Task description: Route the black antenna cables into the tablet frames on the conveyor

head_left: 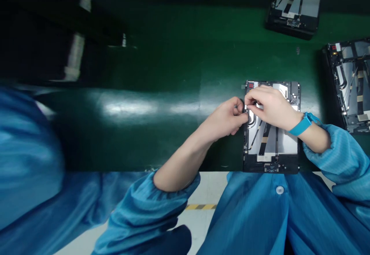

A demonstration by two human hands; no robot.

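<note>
An opened tablet chassis (271, 147) with silver shielding and flat cables lies on the green conveyor belt (162, 62) near its front edge. My left hand (227, 119) is curled at the chassis's left edge, fingertips pinched on a small part I cannot make out. My right hand (267, 106) rests over the upper left of the chassis, fingers bent and pressing near the same spot. The two hands almost touch. A blue wrist strap (302, 124) circles my right wrist. Both arms wear blue sleeves.
Two more opened tablet chassis lie on the belt: one at the far right edge (351, 85), one at the back right (295, 6). A blue-clad person's sleeve (26, 158) fills the left. A dark blurred shape (43, 35) is at the back left. Pale floor (202, 205) shows below.
</note>
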